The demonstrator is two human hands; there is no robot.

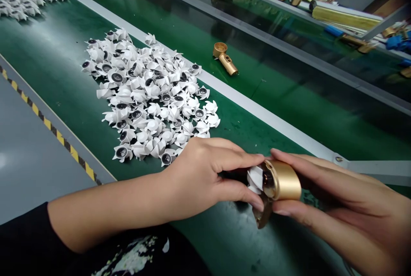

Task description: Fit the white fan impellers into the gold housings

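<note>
where hands [195, 177] meet, gold cup [284, 179] half hidden, white insert [255, 179] partly covered

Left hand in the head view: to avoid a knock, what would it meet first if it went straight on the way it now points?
Probably the gold metal cup-shaped fitting held by the right hand, just past the white plastic vaned piece in the left hand; depth is hard to judge.

- Black garment [19, 235], its sleeve ending near the left elbow
- Pale, splotchy print [128, 256] on the dark fabric, at the lower edge of view
- Left forearm [105, 211]: bare and slender
- Left hand [199, 177] and right hand [349, 199]: bare, with short fingernails [281, 213]
</note>
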